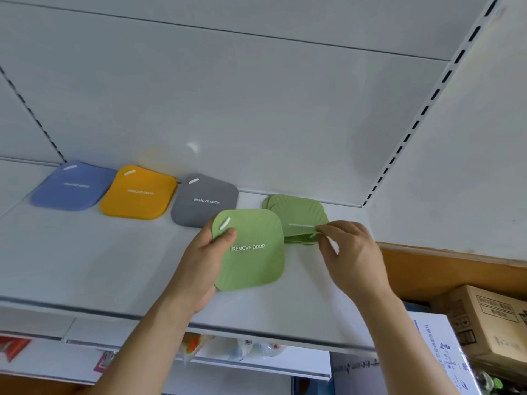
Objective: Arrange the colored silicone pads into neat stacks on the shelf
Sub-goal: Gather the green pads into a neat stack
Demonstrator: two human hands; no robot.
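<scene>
Along the back of the white shelf [114,266] lie a blue pad [72,186], a yellow pad [138,192] and a grey pad [205,201], side by side. To their right sits an uneven pile of green pads [296,215]. My left hand [199,260] grips one green pad [251,252] marked "REMOVE ODOR", thumb on its top left corner, holding it above the shelf. My right hand [350,252] pinches the near edge of the top pad of the green pile, lifting that edge slightly.
The shelf's right side wall [456,166] stands close to the green pile. Cardboard boxes [490,323] sit low at the right. A lower shelf [199,354] holds packaged goods beneath the front edge.
</scene>
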